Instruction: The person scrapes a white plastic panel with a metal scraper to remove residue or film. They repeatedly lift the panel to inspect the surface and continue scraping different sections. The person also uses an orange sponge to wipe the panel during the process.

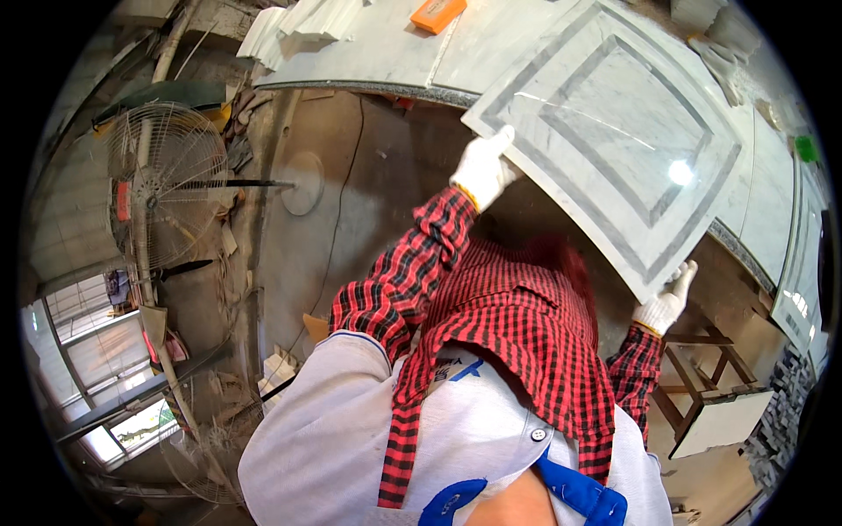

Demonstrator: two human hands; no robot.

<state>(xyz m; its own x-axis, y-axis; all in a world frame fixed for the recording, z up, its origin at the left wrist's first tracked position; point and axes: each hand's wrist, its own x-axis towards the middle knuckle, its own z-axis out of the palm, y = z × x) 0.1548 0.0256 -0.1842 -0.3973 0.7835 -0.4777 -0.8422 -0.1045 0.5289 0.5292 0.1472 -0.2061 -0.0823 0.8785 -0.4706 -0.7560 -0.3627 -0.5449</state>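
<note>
A polished white stone panel (605,158) with grey inlaid bands forming nested frames lies tilted across the front edge of the workbench. My left hand (484,168), in a white glove, grips its left corner, with the thumb on top and the fingers hidden beneath. At the near right corner my right hand (668,300), also gloved in white, holds the panel's edge, its thumb up and its other fingers partly hidden. Both arms wear red and black checked sleeves. A bright light reflects off the panel's surface.
White slabs cover the workbench (368,66), where an orange block (438,14) and stacked white strips (303,31) lie. A wooden stool (710,386) stands at right, near piled grey stone pieces (776,430). Large caged fans (162,188) stand left.
</note>
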